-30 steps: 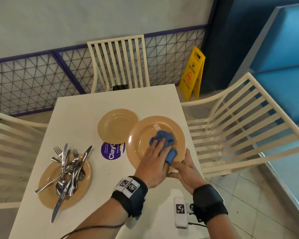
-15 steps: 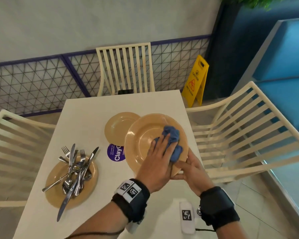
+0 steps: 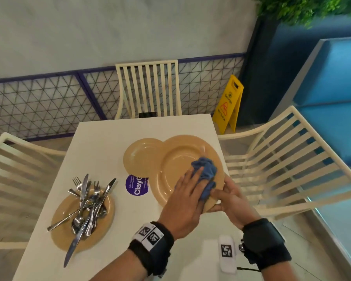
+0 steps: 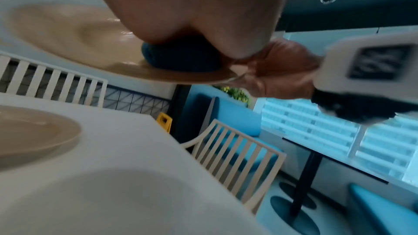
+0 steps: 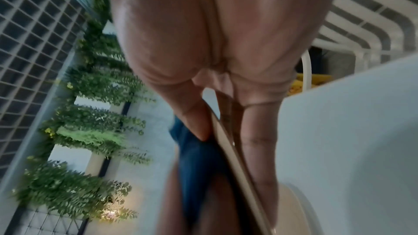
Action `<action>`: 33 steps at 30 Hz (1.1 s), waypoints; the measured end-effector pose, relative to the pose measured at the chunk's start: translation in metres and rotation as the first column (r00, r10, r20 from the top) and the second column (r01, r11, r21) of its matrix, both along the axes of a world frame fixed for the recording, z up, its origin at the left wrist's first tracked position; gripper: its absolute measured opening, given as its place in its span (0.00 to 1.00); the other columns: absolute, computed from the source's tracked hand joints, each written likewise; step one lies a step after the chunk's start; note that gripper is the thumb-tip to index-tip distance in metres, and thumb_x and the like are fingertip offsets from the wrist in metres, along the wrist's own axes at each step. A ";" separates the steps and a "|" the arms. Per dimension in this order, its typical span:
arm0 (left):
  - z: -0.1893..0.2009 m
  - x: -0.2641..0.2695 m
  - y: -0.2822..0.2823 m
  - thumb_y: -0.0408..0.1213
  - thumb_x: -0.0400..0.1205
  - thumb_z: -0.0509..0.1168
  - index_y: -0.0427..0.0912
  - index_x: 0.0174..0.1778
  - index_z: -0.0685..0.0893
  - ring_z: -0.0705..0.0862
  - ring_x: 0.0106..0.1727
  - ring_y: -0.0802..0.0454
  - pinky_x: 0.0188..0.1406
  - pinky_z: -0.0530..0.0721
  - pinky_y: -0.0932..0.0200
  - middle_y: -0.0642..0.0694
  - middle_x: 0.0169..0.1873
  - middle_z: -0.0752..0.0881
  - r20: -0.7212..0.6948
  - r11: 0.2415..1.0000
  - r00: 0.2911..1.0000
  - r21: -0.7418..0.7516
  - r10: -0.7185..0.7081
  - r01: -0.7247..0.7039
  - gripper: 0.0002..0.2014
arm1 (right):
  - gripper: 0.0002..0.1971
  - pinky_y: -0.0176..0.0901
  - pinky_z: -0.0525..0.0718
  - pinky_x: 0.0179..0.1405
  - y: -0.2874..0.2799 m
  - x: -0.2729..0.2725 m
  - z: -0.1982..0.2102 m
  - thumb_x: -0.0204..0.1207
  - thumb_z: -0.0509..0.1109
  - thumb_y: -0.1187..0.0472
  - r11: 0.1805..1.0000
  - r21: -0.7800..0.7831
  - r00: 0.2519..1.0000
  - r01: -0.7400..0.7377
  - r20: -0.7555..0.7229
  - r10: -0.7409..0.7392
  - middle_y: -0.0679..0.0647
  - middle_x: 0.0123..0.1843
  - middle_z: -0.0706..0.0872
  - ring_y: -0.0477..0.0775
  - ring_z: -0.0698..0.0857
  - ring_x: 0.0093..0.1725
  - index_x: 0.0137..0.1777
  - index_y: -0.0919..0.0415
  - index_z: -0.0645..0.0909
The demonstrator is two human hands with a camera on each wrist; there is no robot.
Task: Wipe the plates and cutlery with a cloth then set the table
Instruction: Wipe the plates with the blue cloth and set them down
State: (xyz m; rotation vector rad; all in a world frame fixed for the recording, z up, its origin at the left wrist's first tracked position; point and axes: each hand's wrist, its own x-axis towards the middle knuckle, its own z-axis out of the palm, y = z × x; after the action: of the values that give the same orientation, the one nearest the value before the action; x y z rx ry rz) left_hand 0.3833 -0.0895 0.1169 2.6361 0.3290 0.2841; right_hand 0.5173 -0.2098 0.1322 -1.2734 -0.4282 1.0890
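Note:
I hold a large tan plate (image 3: 176,169) tilted above the white table (image 3: 109,138). My right hand (image 3: 233,199) grips its near right rim, thumb on top and fingers beneath, as the right wrist view shows (image 5: 226,42). My left hand (image 3: 188,191) lies flat with straight fingers, pressing a bunched blue cloth (image 3: 206,171) onto the plate's right side. The cloth (image 4: 181,58) sits under my palm near the rim. A smaller tan plate (image 3: 140,157) lies on the table behind. At the left, another tan plate (image 3: 69,234) carries a pile of cutlery (image 3: 89,205).
Cream slatted chairs stand at the far side (image 3: 148,88), the right (image 3: 292,159) and the left (image 3: 18,169). A purple round sticker (image 3: 137,185) is on the table. A white tagged device (image 3: 227,252) lies near the front edge. A yellow wet-floor sign (image 3: 228,104) stands beyond the table.
My left hand has slid the cloth from the plate's middle towards its right rim. The plate now overlaps the smaller plate more. The head view has tipped upward.

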 end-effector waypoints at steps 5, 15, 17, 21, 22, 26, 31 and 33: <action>-0.044 -0.051 0.058 0.37 0.83 0.60 0.47 0.85 0.62 0.41 0.89 0.48 0.83 0.59 0.37 0.47 0.87 0.59 -0.014 0.987 1.000 0.162 0.010 -0.008 0.32 | 0.24 0.80 0.86 0.49 -0.026 0.009 -0.002 0.82 0.65 0.71 0.999 -0.047 0.999 -0.016 0.037 0.018 0.61 0.66 0.86 0.70 0.87 0.61 0.74 0.48 0.78; -0.004 -0.005 0.010 0.41 0.89 0.52 0.53 0.88 0.54 0.39 0.89 0.50 0.88 0.48 0.43 0.51 0.89 0.47 0.025 0.997 0.997 0.037 -0.072 0.071 0.30 | 0.19 0.78 0.87 0.49 0.003 0.007 0.014 0.82 0.64 0.57 0.997 0.043 0.998 0.058 0.003 -0.058 0.58 0.67 0.88 0.65 0.89 0.62 0.73 0.49 0.78; -0.025 -0.033 0.030 0.41 0.86 0.51 0.52 0.87 0.57 0.40 0.89 0.50 0.87 0.53 0.41 0.51 0.89 0.51 -0.057 0.986 0.992 0.117 -0.110 0.116 0.30 | 0.16 0.79 0.87 0.47 -0.009 0.009 0.010 0.85 0.61 0.55 0.998 0.008 0.997 0.057 0.050 -0.058 0.55 0.64 0.89 0.65 0.89 0.60 0.71 0.44 0.80; -0.023 -0.027 0.082 0.37 0.85 0.55 0.54 0.86 0.57 0.42 0.88 0.46 0.84 0.60 0.34 0.53 0.88 0.48 -0.015 0.976 0.977 -0.020 0.215 -0.215 0.31 | 0.16 0.77 0.88 0.44 -0.004 -0.017 -0.001 0.86 0.60 0.51 0.996 -0.063 0.997 0.056 0.058 -0.052 0.55 0.61 0.89 0.66 0.89 0.57 0.71 0.42 0.80; -0.011 -0.012 0.082 0.38 0.88 0.56 0.57 0.87 0.54 0.41 0.88 0.48 0.86 0.56 0.35 0.55 0.88 0.44 -0.013 0.960 0.964 -0.096 0.264 -0.264 0.31 | 0.16 0.76 0.89 0.44 0.002 -0.024 -0.002 0.87 0.60 0.50 0.997 -0.065 0.998 0.047 0.054 -0.043 0.55 0.61 0.89 0.65 0.89 0.57 0.71 0.42 0.80; 0.032 0.031 0.030 0.44 0.90 0.54 0.55 0.87 0.56 0.44 0.88 0.58 0.88 0.51 0.51 0.57 0.88 0.48 0.115 0.971 0.986 -0.221 0.122 -0.094 0.27 | 0.18 0.60 0.92 0.42 0.028 -0.028 0.003 0.90 0.54 0.53 0.995 0.001 0.995 0.101 0.014 -0.101 0.55 0.66 0.89 0.61 0.90 0.60 0.76 0.44 0.76; 0.003 -0.020 0.021 0.40 0.88 0.54 0.54 0.86 0.58 0.41 0.88 0.57 0.88 0.47 0.55 0.55 0.88 0.53 0.001 0.989 0.991 0.060 -0.135 0.135 0.28 | 0.17 0.66 0.90 0.44 0.002 -0.001 0.010 0.87 0.56 0.51 0.982 0.023 0.981 0.185 -0.059 -0.184 0.60 0.64 0.89 0.64 0.90 0.59 0.71 0.50 0.79; -0.011 -0.034 0.051 0.38 0.85 0.55 0.52 0.85 0.59 0.41 0.89 0.52 0.88 0.52 0.49 0.53 0.88 0.54 -0.025 0.988 0.999 0.143 -0.046 0.049 0.30 | 0.16 0.68 0.90 0.44 -0.008 -0.001 0.008 0.89 0.55 0.53 0.983 0.001 0.983 0.181 -0.021 -0.181 0.58 0.63 0.90 0.63 0.91 0.57 0.70 0.47 0.79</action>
State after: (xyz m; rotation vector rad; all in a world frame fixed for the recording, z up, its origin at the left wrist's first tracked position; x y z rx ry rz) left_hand 0.3491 -0.0386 0.1059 2.7863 0.2617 0.2729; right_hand 0.5160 -0.2180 0.1398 -1.2708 -0.2919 0.9467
